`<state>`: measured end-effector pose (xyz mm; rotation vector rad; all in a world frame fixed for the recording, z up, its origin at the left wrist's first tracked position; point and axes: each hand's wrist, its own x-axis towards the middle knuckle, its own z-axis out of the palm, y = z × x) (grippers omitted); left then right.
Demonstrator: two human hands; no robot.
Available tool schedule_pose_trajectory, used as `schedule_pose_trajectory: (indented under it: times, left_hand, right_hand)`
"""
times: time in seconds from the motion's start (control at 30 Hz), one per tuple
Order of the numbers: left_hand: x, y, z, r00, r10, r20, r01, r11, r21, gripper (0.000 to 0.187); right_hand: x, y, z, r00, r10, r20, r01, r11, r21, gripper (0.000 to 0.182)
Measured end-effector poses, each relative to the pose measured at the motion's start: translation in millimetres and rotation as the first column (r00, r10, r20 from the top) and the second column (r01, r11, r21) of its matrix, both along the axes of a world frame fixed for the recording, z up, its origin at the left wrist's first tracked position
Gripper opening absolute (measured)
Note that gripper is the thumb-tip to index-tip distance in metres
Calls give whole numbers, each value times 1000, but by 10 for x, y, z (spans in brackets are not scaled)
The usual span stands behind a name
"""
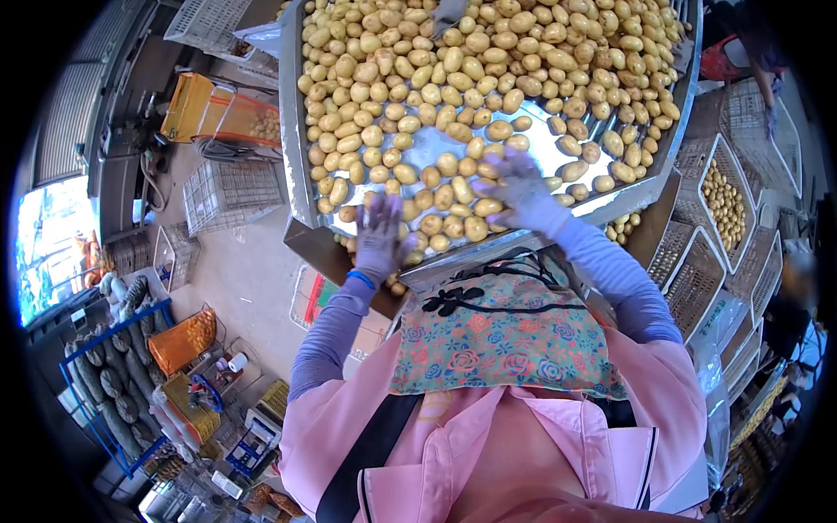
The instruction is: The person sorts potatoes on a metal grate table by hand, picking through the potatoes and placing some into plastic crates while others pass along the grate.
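Observation:
Many small yellow potatoes point(418, 78) cover a metal sorting table point(301, 187) with raised sides. My left hand point(381, 240), in a greyish-purple glove, lies at the near left edge with its fingers stretched out over the potatoes there. Farther right, my right hand point(525, 196) wears a similar glove. Its fingers are spread and touch potatoes in the near middle, beside a bare shiny patch of metal. No potato shows gripped in either hand, though the undersides of both are hidden.
A plastic crate point(728, 248) of potatoes stands on the right, among other crates point(697, 279). On the left are a wire-sided crate point(231, 196), an orange container point(187, 109) and a blue-framed rack point(65, 366) with filled sacks. Another person's arm point(760, 78) shows at upper right.

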<state>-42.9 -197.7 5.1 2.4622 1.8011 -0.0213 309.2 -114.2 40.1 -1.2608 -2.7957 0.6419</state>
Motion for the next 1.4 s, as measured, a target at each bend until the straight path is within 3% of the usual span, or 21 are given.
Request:
schedule_pose_trajectory:
  times: [0.03,0.07,0.13,0.23,0.3,0.33,0.37,0.43,0.47,0.5,0.53,0.57,0.6,0.63,0.7,0.77,0.9,1.1,1.23,1.3,1.4]
  left_hand:
    - [-149,77,-35,994,85,-65,-78,991,107,81]
    - [-222,137,-48,995,102,-18,-99,986,138,78]
    - [-175,551,111,971,227,70,-237,952,196,69]
    - [148,853,-479,982,150,118,-183,914,361,67]
    - [589,749,-43,974,220,-51,-216,974,68,68]
    - [691,683,-74,1000,-10,4,10,996,94,67]
    - [713,589,-83,967,-251,35,245,961,127,66]
    - [544,697,295,953,-275,130,275,961,23,66]
    - [425,748,425,932,-286,222,311,947,-84,65]
    - [341,849,320,985,-109,130,122,987,-101,68]
    - [290,1013,51,991,27,134,-36,998,59,69]
    - [270,1149,-210,974,161,159,-193,959,206,70]
    - [354,1271,-318,975,154,158,-184,963,195,70]
    - [529,1455,-384,957,167,239,-225,943,244,70]
    - [873,1645,-369,935,152,321,-254,918,305,70]
    - [1170,1653,-275,977,196,87,-213,936,281,66]
    - [1248,1560,-117,1000,25,-3,-24,988,152,53]
    - [1373,1701,214,967,-221,-129,234,968,94,48]
    - [1805,2114,305,910,-330,-251,284,937,-205,49]
    - [1778,2141,385,907,-408,-100,399,912,-97,50]
    - [1720,2022,430,913,-241,329,218,970,107,52]
  right_hand:
    - [-348,-91,-157,980,148,-130,-134,985,110,56]
    - [-382,-129,-170,965,121,-233,-73,976,204,53]
    - [-947,-323,-310,932,234,-277,-236,971,28,44]
    - [-1018,-322,-349,834,477,-277,-459,879,132,39]
    - [-890,-327,-416,818,477,-320,-432,878,205,35]
    - [-628,-194,-366,809,452,-375,-452,887,94,33]
    - [-388,-124,-313,799,408,-441,-460,888,-14,31]
    - [149,180,-122,952,296,-80,-307,916,-259,24]
    - [576,117,105,772,-224,-595,59,957,-283,15]
    - [973,286,-169,791,-339,-510,295,941,-169,18]
    - [1400,424,-262,788,-473,-395,562,814,147,29]
    - [1494,483,-13,726,-688,13,615,657,436,48]
    - [1575,589,-142,624,-780,46,558,486,672,61]
    - [1560,696,-349,616,-786,43,562,478,675,61]
    - [1452,841,-700,649,-760,-31,674,555,487,64]
    - [886,754,-340,608,-794,-32,697,514,500,62]
    - [409,156,-233,873,-480,88,417,827,377,64]
    - [349,-482,14,917,-357,-177,383,912,146,52]
    - [433,-496,-121,677,-533,-507,517,835,-188,40]
    - [476,-556,208,426,-746,-511,528,664,-530,37]
    - [603,-648,-76,220,-776,-591,475,615,-630,44]
